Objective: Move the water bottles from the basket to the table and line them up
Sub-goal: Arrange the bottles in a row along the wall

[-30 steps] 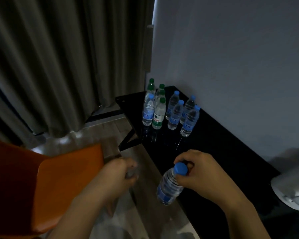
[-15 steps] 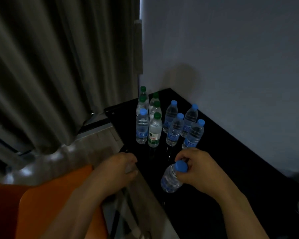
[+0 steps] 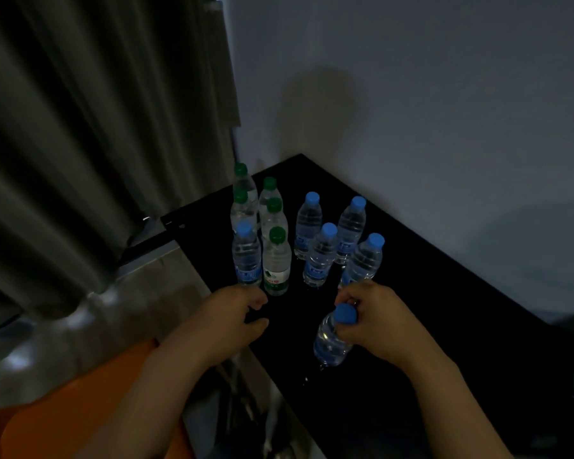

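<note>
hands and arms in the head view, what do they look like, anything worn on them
The left hand and right hand are bare: no gloves, and no sleeves, watch or bracelet show on either arm down to the frame's edge. In this dim light a thin ring cannot be ruled out.

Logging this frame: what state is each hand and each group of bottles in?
held bottle: capped, tilted, gripped at the neck.
right hand: curled round the held bottle's neck.
left hand: loosely curled, holding nothing.
green-capped bottles: capped, upright on the table.
blue-capped bottles: capped, upright on the table.
</note>
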The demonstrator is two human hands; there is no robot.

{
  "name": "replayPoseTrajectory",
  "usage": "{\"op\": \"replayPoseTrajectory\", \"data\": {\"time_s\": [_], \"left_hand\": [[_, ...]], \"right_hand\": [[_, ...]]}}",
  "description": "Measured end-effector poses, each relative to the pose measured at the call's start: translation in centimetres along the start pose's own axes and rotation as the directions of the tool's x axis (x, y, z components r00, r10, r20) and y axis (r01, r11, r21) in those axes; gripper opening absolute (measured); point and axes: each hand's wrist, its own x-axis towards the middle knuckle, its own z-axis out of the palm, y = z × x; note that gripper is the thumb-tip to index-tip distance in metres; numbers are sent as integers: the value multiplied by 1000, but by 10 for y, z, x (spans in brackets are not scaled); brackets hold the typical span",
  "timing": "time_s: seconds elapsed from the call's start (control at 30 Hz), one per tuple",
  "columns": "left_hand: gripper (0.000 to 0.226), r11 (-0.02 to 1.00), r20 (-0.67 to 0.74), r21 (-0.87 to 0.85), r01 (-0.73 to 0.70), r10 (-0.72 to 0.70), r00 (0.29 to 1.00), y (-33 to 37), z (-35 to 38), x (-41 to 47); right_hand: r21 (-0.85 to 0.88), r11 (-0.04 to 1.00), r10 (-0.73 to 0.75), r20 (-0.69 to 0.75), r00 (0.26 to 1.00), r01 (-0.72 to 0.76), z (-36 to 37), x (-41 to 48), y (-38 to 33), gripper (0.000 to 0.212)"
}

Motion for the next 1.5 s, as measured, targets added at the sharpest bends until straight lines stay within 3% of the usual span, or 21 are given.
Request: {"op": "replayPoseTrajectory", "data": {"time_s": [0.4,0.57,0.87,1.5], "left_hand": [[27,960,82,38,-277,273,959,-15,-57,100],[31,931,193,69,-358,340,920,-17,-83,145],[33,924,302,6,-383,363,881,-25,-90,176],[25,923,236,44,-381,361,902,-32,-77,170]], "right_hand": [[-44,980,192,-44,980,-194,14,66,7,19],[-78,950,296,-73,952,-301,19,86,5,30],[-69,920,376,-135,917,-387,27,94,8,36],[-102,921,361,-129,924,-375,48,91,27,43]]}}
